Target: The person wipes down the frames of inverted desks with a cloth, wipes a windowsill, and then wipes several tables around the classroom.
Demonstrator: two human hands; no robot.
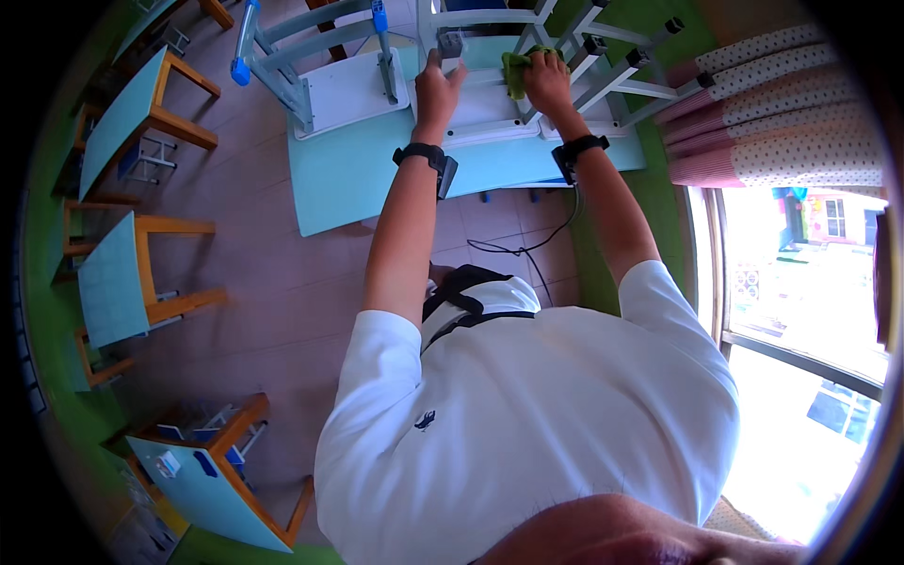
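Observation:
Upturned stools with grey metal legs stand on a pale blue table point(339, 188) in front of me. My left hand point(435, 99) is closed round a grey leg of the middle stool point(480, 118); its fingertips are partly hidden. In my right hand point(549, 85) is a bunched green cloth point(515, 72), pressed near the far right part of that stool's white seat underside. To the left lies another upturned stool point(339, 99) with blue leg caps. Black bands with small devices sit on both my wrists.
Wood-framed tables with pale blue tops point(115, 280) line the left side. A black cable point(513, 250) hangs down to the tiled floor point(273, 311). On the right are a dotted, pink-edged curtain point(782, 113) and a bright window point(800, 273). More stool legs point(650, 89) jut out toward the curtain.

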